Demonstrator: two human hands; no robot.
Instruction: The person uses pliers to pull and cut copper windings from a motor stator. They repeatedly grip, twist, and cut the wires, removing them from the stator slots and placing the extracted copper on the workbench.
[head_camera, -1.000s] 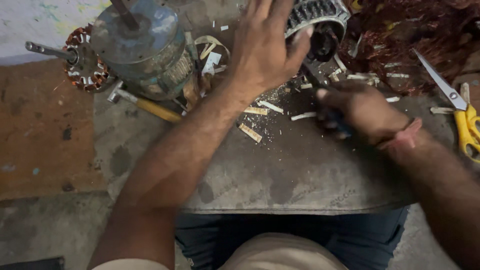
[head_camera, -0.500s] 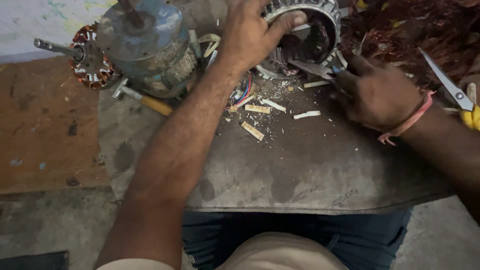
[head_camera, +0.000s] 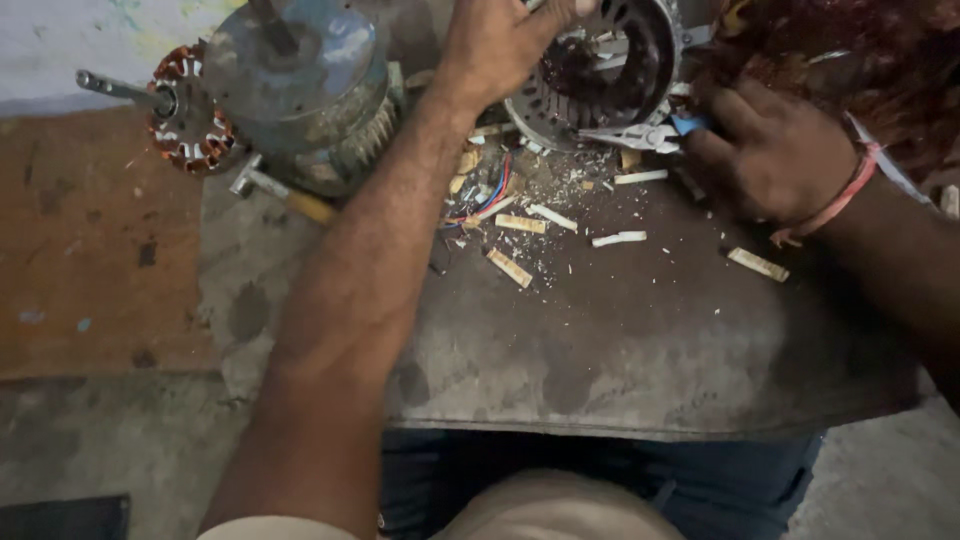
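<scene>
A round metal motor stator (head_camera: 610, 70) with slotted inner teeth lies tilted at the far middle of a worn grey work slab (head_camera: 620, 350). My left hand (head_camera: 500, 40) grips its upper left rim. My right hand (head_camera: 775, 150) holds blue-handled pliers (head_camera: 640, 135), whose jaws point left at the stator's lower rim. A pink band is on my right wrist. Short pale insulation strips (head_camera: 520, 224) and coloured wires (head_camera: 485, 200) are scattered in front of the stator.
A grey motor housing (head_camera: 295, 90) stands at the far left, with a copper-wound rotor on a shaft (head_camera: 180, 120) beside it. A yellow-handled tool (head_camera: 285, 197) lies under the housing. A mass of copper wire (head_camera: 860, 60) fills the far right. My knees show below the slab's edge.
The view has shifted so the slab sits lower. My left hand has moved from over the stator to grip its rim. My right hand has brought the pliers up to the stator.
</scene>
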